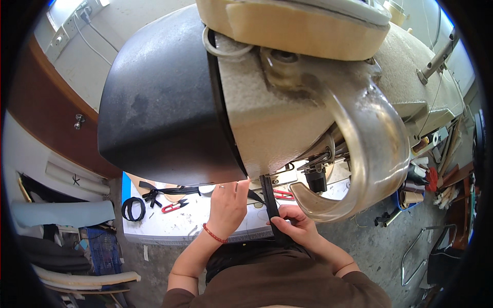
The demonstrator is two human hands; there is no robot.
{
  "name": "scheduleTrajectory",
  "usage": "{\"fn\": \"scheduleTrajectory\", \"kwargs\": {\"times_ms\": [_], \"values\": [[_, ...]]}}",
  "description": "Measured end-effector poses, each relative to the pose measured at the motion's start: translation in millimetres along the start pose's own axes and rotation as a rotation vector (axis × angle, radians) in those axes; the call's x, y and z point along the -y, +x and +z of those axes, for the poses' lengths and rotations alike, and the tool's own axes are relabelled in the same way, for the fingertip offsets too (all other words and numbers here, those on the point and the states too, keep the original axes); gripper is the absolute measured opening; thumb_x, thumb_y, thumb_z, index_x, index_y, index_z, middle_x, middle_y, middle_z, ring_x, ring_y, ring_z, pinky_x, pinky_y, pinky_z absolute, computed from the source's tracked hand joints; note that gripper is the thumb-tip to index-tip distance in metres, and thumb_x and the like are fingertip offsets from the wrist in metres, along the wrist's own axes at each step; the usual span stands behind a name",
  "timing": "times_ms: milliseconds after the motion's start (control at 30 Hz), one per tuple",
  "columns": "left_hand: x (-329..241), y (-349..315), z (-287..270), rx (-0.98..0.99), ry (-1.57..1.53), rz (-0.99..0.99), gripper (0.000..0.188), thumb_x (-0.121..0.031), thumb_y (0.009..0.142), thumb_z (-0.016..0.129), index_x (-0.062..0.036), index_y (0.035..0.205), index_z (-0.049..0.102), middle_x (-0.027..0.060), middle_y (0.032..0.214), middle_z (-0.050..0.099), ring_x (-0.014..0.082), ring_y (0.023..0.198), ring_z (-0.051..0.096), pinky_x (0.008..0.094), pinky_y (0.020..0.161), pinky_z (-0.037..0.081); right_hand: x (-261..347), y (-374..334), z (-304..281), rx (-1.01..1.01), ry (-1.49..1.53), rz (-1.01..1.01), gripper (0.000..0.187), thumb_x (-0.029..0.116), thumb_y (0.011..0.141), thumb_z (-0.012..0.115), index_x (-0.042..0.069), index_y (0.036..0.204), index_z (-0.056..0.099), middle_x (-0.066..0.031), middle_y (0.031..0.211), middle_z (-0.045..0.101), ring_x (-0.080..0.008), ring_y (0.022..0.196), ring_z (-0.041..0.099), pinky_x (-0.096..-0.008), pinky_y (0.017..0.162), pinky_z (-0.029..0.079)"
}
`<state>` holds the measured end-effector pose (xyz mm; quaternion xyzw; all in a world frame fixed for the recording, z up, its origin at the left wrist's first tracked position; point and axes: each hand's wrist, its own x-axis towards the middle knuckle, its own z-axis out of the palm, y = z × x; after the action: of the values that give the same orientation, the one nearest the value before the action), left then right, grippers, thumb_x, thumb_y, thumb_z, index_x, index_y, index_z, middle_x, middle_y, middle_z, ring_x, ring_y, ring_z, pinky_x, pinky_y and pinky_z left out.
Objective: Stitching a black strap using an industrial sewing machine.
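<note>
A large sewing machine with a black end cover fills the upper middle. A black fabric strip hangs from under its head toward my lap. My right hand is closed on this strip, thumb on top, near the table's front edge. My left hand, with a red bead bracelet at the wrist, reaches up to the lower edge of the machine head. Its fingertips are hidden there, so its grip does not show. A thinner black strip lies on the table and passes behind the left hand.
On the white table lie red thread snips, a coil of black tape and another red tool. A clear curved guard juts out at right. A brown door stands left; a metal-framed chair stands right.
</note>
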<state>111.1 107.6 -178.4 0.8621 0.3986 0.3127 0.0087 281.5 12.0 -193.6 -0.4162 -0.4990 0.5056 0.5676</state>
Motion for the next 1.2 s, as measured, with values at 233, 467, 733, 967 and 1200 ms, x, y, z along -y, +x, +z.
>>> {"fn": "scheduleTrajectory", "kwargs": {"times_ms": [233,467,733,967,1200], "values": [[-12,18,2,-0.258,-0.138,0.251,0.022,-0.004,0.073,0.064,-0.0019,0.095,0.065,0.0066,0.096,0.062,0.0149,0.074,0.057,0.0292,0.058,0.044,-5,-12,-13,0.158,0.004,0.184,0.004,0.003,0.091,0.058,0.000,0.091,0.061,-0.0051,0.091,0.061,-0.0092,0.083,0.057,-0.0220,0.074,0.045],[-13,27,-1,-0.278,-0.157,0.280,0.012,-0.004,0.073,0.066,-0.0017,0.085,0.066,0.0055,0.090,0.064,0.0134,0.067,0.059,0.0248,0.052,0.043,-8,-14,-15,0.138,0.009,0.194,0.005,0.003,0.091,0.059,0.000,0.094,0.062,-0.0046,0.092,0.061,-0.0088,0.084,0.056,-0.0218,0.075,0.044],[-1,21,17,-0.233,-0.133,0.290,0.010,-0.004,0.072,0.068,-0.0026,0.082,0.066,0.0042,0.092,0.064,0.0140,0.070,0.061,0.0265,0.055,0.046,-7,7,0,-0.028,0.004,-0.028,0.022,0.004,0.085,0.065,-0.001,0.068,0.052,-0.0008,0.060,0.047,-0.0073,0.054,0.038,-0.0244,0.049,0.029],[-2,22,17,-0.297,-0.138,0.292,0.011,-0.006,0.071,0.068,-0.0033,0.081,0.069,0.0032,0.091,0.064,0.0124,0.069,0.061,0.0258,0.056,0.045,-8,11,-2,-0.020,-0.091,-0.033,0.023,0.005,0.085,0.065,0.000,0.067,0.052,-0.0012,0.059,0.046,-0.0093,0.053,0.038,-0.0257,0.049,0.030],[1,19,24,-0.348,-0.137,0.308,0.010,-0.006,0.069,0.069,-0.0038,0.080,0.068,0.0028,0.092,0.065,0.0126,0.070,0.061,0.0261,0.056,0.044,-8,14,-1,-0.028,-0.081,-0.059,0.022,0.004,0.085,0.065,0.000,0.067,0.052,-0.0011,0.059,0.046,-0.0087,0.052,0.038,-0.0256,0.049,0.030]]}}
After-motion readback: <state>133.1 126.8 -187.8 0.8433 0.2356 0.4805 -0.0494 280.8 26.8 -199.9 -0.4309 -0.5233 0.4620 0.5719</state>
